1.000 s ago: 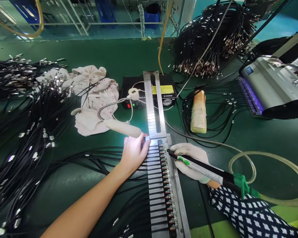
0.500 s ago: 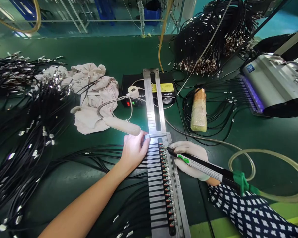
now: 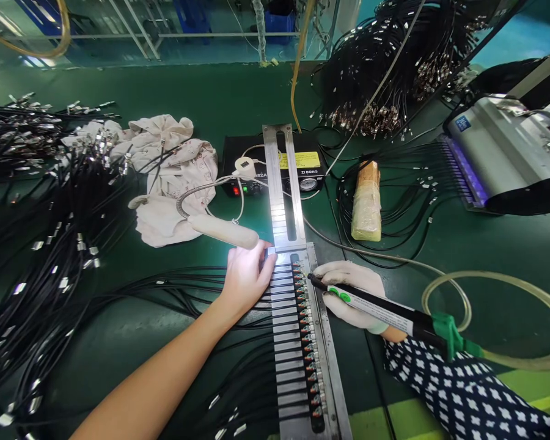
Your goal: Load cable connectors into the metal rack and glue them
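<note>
A long metal fixture (image 3: pixel 286 370) holds a row of black cables (image 3: pixel 197 278), their small connector ends (image 3: pixel 308 329) lined up along its slot. My bare left hand (image 3: pixel 246 273) grips the fixture's left edge near its upper part, thumb and fingers closed on it. In my gloved right hand (image 3: pixel 351 287) is a black dispensing syringe (image 3: pixel 385 313) with a white label and a green fitting at its rear. Its dark tip points left at the upper connectors; I cannot tell whether it touches them. A white lamp (image 3: pixel 224 231) shines just above my left hand.
Behind the fixture sits a black control box (image 3: pixel 242 150). White cloths (image 3: pixel 176 165) and bundled cables (image 3: pixel 77 244) lie left. On the right are a wrapped block (image 3: pixel 366 205), a silver lamp unit (image 3: pixel 508 159) with violet light, and a looped clear hose (image 3: pixel 495 277). More cables (image 3: pixel 366 73) are heaped behind.
</note>
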Motion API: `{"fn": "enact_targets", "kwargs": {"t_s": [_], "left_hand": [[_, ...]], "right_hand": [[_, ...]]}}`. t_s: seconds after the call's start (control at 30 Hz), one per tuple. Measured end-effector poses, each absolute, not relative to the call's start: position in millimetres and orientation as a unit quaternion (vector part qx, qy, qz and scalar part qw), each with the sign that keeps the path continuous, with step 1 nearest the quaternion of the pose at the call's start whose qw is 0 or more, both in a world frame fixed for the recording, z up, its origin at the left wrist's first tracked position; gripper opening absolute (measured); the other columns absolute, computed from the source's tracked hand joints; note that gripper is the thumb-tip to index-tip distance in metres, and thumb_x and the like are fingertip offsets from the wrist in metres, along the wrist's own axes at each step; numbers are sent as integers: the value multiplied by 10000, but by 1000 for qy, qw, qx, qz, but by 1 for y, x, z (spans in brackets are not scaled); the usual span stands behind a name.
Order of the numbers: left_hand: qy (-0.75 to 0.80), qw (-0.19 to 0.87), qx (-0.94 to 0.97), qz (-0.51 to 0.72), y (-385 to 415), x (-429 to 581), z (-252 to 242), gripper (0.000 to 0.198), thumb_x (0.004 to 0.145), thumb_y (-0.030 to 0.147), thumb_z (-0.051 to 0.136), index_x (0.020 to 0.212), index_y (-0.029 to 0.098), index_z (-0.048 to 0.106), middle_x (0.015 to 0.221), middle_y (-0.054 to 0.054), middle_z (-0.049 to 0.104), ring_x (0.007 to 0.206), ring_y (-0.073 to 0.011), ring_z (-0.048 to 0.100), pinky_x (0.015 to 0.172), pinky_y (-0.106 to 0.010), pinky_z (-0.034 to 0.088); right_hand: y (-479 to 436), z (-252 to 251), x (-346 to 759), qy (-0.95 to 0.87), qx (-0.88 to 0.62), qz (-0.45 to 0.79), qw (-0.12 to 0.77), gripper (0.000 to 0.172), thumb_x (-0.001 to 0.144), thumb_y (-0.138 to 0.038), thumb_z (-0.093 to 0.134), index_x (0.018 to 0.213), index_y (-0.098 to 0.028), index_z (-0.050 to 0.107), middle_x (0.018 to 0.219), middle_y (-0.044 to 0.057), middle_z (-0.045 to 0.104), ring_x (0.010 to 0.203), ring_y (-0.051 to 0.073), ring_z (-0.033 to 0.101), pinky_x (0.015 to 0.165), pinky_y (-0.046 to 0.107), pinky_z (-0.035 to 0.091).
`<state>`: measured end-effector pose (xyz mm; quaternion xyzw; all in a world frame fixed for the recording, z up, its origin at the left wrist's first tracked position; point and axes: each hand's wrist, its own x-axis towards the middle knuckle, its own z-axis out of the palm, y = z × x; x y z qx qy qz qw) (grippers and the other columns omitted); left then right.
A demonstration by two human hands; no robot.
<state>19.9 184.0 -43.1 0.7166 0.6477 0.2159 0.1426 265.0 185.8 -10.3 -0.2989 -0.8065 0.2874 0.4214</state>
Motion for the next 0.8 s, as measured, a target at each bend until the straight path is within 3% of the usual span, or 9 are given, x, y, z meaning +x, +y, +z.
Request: {"fn": "enact_targets", "kwargs": {"t_s": [0.8], "left_hand": [[649,140,716,215,184,20,-43,185,948,340,466,980,204,587,772,-20,589,790,-206,544,728,-350,348]], "right_hand": [[187,-15,266,-804,-313,287,416,136,821,-181,677,947,-217,642,1009,71,735,931,196,712,855,321,599]]}}
